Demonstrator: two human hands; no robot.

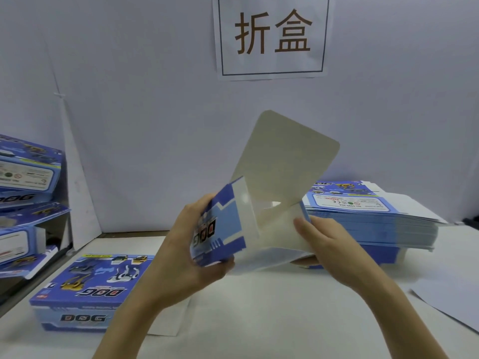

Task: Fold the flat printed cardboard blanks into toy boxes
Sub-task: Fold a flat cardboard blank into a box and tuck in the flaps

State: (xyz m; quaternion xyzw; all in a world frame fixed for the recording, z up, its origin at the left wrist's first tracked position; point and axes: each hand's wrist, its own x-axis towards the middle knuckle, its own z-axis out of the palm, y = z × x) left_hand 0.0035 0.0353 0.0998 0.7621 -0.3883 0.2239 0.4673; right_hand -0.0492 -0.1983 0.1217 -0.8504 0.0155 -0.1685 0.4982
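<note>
A partly folded blue printed blank (220, 229) with "DOG" lettering is held above the table's middle. Its big grey inner flap (285, 156) stands up and leans to the right. My left hand (186, 252) grips the blank's printed left side, thumb under its lower edge. My right hand (321, 239) lies inside the white inner panel, its fingers pressing there while the thumb sits underneath. A tall stack of flat blanks (368, 218) lies at the right, behind my right hand. One finished box (90, 288) sits on the table at the lower left.
Several finished boxes (23, 177) are piled on a shelf at the far left. A loose white sheet (451, 307) lies at the right edge. A paper sign (272, 35) hangs on the white wall behind the white table (272, 307).
</note>
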